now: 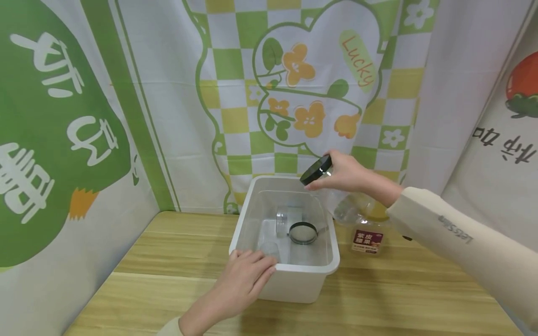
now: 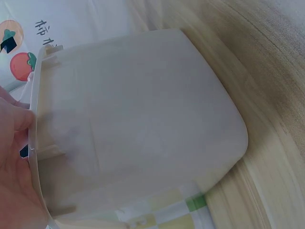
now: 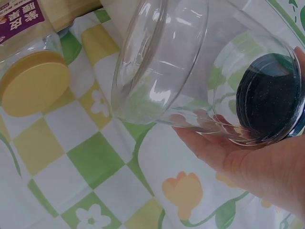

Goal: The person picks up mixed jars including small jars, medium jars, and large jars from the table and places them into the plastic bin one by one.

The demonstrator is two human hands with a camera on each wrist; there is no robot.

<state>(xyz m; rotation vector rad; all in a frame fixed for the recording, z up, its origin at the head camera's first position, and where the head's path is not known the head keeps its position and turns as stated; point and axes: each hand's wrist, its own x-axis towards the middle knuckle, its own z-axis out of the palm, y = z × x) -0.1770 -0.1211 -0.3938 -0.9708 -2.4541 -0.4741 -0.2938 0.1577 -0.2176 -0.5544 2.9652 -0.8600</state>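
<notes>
My right hand [image 1: 346, 172] grips a clear jar [image 3: 176, 62] by the end with the black lid [image 1: 316, 169]. The jar is tilted above the right rim of a white plastic bin [image 1: 290, 287], its lid toward the upper left and its clear body toward the lower right. My left hand [image 1: 245, 280] holds the bin's near rim, fingers over the edge; from below, the left wrist view has the bin's outer wall [image 2: 143, 124]. Inside the bin lie a clear container [image 1: 280, 221] on its side, a clear piece with a black ring [image 1: 303, 223] and another clear piece [image 1: 270, 248].
Right of the bin stands a clear jar with a purple label [image 1: 367, 241] and a yellow lid [image 3: 35, 83], partly behind my right forearm. All stand on a wood-grain table [image 1: 176, 266]. A patterned green-and-white cloth [image 1: 235, 93] hangs close behind the bin.
</notes>
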